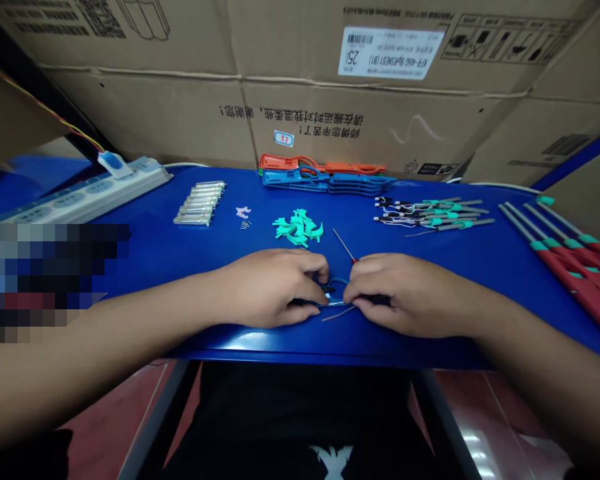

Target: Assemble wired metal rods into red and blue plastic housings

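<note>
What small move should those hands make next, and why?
Probably the right hand should press the thin red-tipped rod into the blue plastic loop while the left hand steadies it: both hands pinch the loop, and the rod stands beside it.

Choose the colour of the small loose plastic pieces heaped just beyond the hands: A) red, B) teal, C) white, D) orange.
B: the heaped plastic pieces are teal, lying on the blue tabletop just beyond the left hand and right hand.
</note>
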Motion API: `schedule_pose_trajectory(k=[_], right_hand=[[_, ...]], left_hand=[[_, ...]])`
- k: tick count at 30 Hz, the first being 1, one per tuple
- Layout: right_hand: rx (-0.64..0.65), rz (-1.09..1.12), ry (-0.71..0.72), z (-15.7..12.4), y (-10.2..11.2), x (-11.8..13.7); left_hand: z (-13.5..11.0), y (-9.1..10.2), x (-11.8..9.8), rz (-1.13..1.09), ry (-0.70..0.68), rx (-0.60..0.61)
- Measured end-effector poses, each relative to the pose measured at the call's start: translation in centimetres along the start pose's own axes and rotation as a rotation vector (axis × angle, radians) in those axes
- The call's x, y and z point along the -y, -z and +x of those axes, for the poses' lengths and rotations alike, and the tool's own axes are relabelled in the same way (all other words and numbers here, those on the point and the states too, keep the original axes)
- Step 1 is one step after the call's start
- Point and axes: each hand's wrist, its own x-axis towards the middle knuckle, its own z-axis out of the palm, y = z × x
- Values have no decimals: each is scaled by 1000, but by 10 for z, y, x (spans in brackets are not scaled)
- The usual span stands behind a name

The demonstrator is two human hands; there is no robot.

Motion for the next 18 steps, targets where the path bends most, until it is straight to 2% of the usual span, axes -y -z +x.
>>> schedule_pose_trajectory(k=[10, 18], right_hand=[[82, -51, -54, -2, 2, -1], [121, -63, -24, -15, 20, -6]], left_hand=[[1, 2, -2, 66, -26, 6], [0, 2, -1, 30, -25, 0]])
